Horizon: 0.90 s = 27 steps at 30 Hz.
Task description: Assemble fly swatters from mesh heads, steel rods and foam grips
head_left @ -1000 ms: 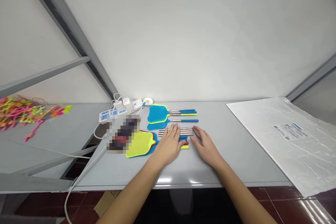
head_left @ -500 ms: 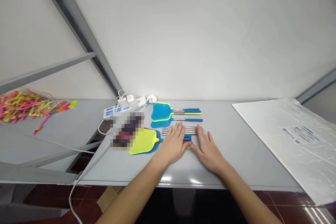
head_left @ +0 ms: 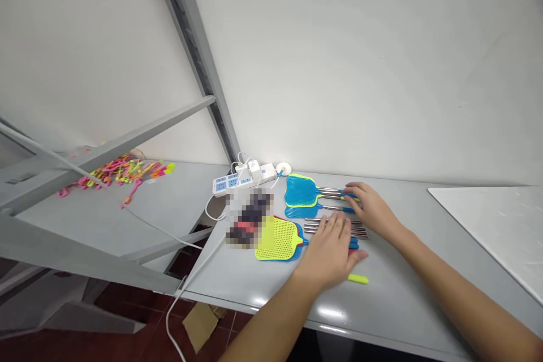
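My left hand [head_left: 328,249] lies spread over several loose metal rods [head_left: 311,227] on the table. Under and beside its thumb are blue handles [head_left: 353,243]; a lime-green handle [head_left: 358,279] sticks out nearer the table edge. Left of this hand is a stack of fly swatters with a yellow head [head_left: 278,238] on top, red and blue ones beneath. Farther back, my right hand [head_left: 373,209] has its thumb and fingers bent around the handle ends of the fly swatters with blue and yellow heads [head_left: 301,191]. Its palm hides part of those handles.
A power strip [head_left: 231,182] with white plugs and a round white device [head_left: 284,169] stand against the wall. A pixelated dark object [head_left: 250,218] lies left of the swatters. Pink and yellow pieces [head_left: 123,172] are heaped far left; a white sheet [head_left: 487,226] lies right.
The view has turned left. My right hand has left the rods' ends for the rear swatters' handles. The lime-green handle now lies apart, nearer the front edge. My left hand stays over the rods.
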{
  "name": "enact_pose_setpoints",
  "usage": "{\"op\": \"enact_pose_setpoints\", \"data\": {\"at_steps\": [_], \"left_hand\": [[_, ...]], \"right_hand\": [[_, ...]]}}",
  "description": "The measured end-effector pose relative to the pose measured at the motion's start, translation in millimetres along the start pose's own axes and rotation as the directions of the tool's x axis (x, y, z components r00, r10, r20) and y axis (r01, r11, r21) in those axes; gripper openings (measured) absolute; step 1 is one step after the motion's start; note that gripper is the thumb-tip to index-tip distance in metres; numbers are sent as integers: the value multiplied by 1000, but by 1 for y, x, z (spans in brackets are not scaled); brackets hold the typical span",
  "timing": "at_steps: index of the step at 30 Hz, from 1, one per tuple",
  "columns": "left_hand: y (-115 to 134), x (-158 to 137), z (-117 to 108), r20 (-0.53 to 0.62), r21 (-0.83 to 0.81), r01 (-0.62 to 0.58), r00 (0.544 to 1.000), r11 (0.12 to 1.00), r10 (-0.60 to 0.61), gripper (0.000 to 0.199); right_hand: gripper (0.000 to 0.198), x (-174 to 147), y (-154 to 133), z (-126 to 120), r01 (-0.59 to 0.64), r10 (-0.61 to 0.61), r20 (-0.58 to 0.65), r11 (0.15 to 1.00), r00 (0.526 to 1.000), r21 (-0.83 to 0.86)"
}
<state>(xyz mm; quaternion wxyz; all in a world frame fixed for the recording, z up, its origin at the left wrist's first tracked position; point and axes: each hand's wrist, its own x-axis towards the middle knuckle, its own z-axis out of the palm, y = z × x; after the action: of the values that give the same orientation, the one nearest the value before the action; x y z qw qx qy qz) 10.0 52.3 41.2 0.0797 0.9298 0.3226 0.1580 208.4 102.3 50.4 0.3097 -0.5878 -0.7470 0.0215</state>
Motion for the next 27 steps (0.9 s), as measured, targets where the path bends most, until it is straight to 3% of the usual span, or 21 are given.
{"op": "enact_pose_setpoints", "data": {"at_steps": [4, 9, 18, 23, 27], "left_hand": [[6, -10, -7, 29, -39, -93, 995, 995, 94, 85], [16, -26, -5, -11, 7, -190, 982, 982, 190, 93], [10, -17, 17, -76, 143, -102, 991, 985, 113, 80], [4, -8, 24, -54, 169, -33, 998, 985, 43, 77], [2, -4, 24, -39, 162, -12, 999, 987, 18, 74]], "right_hand": [[29, 34, 10, 26, 92, -83, 100, 991, 992, -93], [29, 44, 14, 39, 177, -155, 145, 972, 977, -154], [32, 42, 12, 38, 290, -266, 154, 944, 951, -157], [33, 43, 9, 30, 259, -249, 95, 959, 964, -118], [34, 38, 7, 5, 136, -137, -14, 988, 990, -72]]}}
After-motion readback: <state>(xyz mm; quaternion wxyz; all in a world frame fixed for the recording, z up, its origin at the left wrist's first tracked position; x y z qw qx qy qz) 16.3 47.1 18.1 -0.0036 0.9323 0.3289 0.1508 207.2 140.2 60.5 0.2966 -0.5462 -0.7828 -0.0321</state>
